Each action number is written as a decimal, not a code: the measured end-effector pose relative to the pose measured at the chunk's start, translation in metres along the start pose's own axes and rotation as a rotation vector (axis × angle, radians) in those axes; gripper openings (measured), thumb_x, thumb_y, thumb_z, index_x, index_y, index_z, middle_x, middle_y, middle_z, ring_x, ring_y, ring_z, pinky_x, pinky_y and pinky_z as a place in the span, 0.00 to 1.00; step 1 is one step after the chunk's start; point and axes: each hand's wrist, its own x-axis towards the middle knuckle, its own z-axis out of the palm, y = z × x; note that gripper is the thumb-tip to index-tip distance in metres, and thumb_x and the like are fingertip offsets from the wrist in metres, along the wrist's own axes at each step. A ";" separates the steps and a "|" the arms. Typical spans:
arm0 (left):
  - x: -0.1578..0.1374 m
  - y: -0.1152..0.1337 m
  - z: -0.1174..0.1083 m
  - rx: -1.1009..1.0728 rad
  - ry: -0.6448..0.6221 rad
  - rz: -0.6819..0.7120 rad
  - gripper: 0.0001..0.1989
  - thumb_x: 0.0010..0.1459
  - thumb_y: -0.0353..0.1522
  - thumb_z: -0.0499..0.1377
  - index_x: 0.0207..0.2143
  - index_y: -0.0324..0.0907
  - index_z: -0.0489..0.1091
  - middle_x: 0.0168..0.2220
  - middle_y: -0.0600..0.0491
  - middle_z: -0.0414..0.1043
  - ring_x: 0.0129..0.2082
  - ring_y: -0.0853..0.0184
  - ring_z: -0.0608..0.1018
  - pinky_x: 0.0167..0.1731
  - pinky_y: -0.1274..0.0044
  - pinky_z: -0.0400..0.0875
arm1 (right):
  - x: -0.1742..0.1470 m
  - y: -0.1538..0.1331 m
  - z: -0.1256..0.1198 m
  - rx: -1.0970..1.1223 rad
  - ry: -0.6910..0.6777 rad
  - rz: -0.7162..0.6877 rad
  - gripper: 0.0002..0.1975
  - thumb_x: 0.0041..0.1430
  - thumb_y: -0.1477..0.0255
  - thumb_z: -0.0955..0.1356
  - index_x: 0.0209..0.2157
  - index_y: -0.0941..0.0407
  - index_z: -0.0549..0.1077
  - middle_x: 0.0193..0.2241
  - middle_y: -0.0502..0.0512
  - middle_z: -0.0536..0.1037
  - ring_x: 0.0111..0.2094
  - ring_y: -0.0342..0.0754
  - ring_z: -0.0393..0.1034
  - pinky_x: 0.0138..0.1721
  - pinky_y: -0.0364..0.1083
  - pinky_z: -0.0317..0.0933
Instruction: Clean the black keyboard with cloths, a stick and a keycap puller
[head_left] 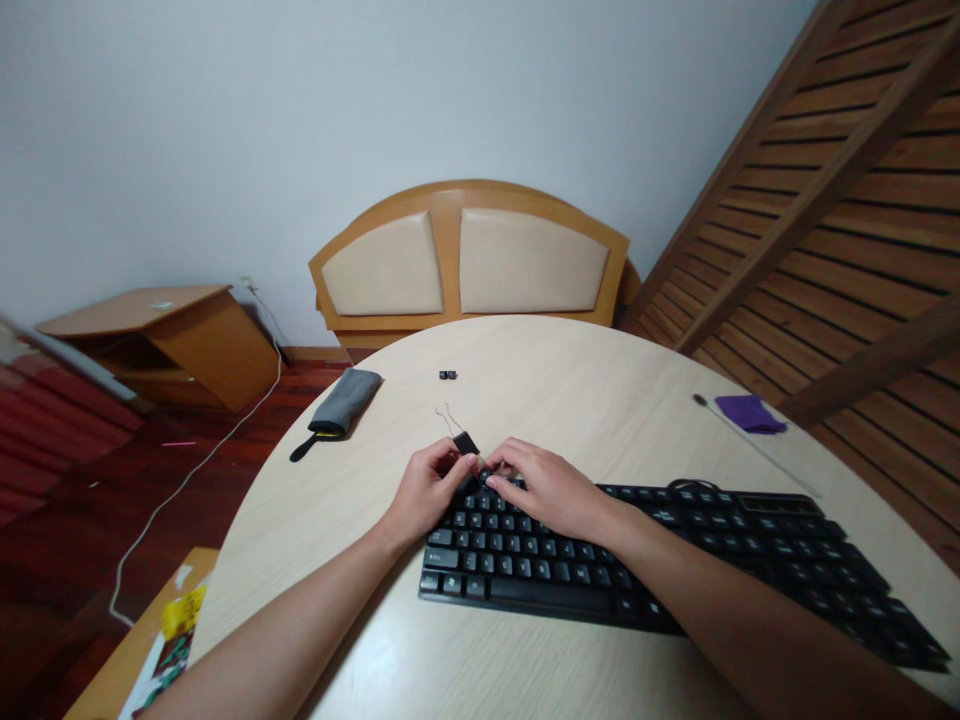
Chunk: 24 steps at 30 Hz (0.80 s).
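A black keyboard (555, 597) lies on the round table, its right part partly covered by my right forearm. Over its upper left corner, my left hand (433, 487) is closed around a wire keycap puller (466, 443). The puller's black grip shows above my fingers, and its two thin wires stick out away from me. My right hand (536, 487) pinches at the puller's lower wires, right by a keycap (486, 478) in the top row. The fingertips hide exactly how wire and keycap meet. Two loose black keycaps (448, 375) sit farther back on the table.
At the left lies a grey pouch (349, 400) with a black strap. On the right are a purple cloth (750, 414) and a thin long-handled brush (757, 445). Beyond the pale round table (570, 370) stands a padded headboard (472, 250).
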 end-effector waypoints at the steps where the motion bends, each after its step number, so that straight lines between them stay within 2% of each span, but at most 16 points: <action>1: 0.000 0.000 0.000 0.009 0.001 0.006 0.17 0.63 0.44 0.60 0.30 0.39 0.72 0.28 0.52 0.76 0.29 0.66 0.76 0.32 0.76 0.68 | 0.000 0.000 0.000 0.007 0.007 0.003 0.06 0.67 0.71 0.67 0.44 0.53 0.73 0.43 0.54 0.77 0.43 0.49 0.73 0.46 0.48 0.65; 6: -0.001 0.002 -0.001 0.034 0.000 0.029 0.17 0.64 0.43 0.59 0.34 0.38 0.75 0.32 0.50 0.78 0.33 0.64 0.78 0.35 0.75 0.71 | 0.001 -0.001 -0.001 0.046 0.039 0.021 0.06 0.66 0.72 0.66 0.44 0.54 0.72 0.43 0.55 0.77 0.42 0.48 0.74 0.46 0.48 0.65; 14: 0.000 0.003 -0.001 0.041 0.014 0.040 0.16 0.64 0.42 0.59 0.33 0.38 0.77 0.32 0.50 0.80 0.33 0.63 0.80 0.36 0.75 0.73 | 0.001 0.000 -0.001 0.088 0.108 0.024 0.08 0.65 0.73 0.67 0.45 0.54 0.72 0.43 0.55 0.79 0.42 0.48 0.74 0.46 0.49 0.65; 24: -0.001 0.005 -0.002 0.040 0.002 0.033 0.16 0.63 0.42 0.60 0.32 0.38 0.77 0.31 0.50 0.81 0.33 0.63 0.80 0.36 0.76 0.73 | 0.001 0.004 0.002 0.082 0.125 -0.001 0.12 0.61 0.74 0.70 0.47 0.53 0.71 0.44 0.55 0.78 0.44 0.49 0.73 0.47 0.49 0.66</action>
